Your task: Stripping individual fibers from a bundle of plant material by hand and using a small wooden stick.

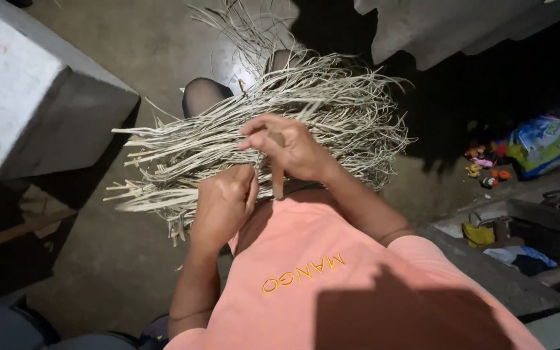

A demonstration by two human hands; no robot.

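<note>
From the head view, a big bundle of pale dry strips (260, 123) lies across the person's lap and knee (203, 96), its loose ends fanning left and right above the concrete floor (118, 259). The left hand (223, 202) is curled shut, its grip clamped on strips at the near edge of the bundle. The right hand (286, 148) rests on top of the bundle, fingers pinched together on a single strip that runs down toward the pink shirt (319, 272). A grey concrete block (34, 91) stands at the left; coloured packets (546, 139) lie well apart at the right.
</note>
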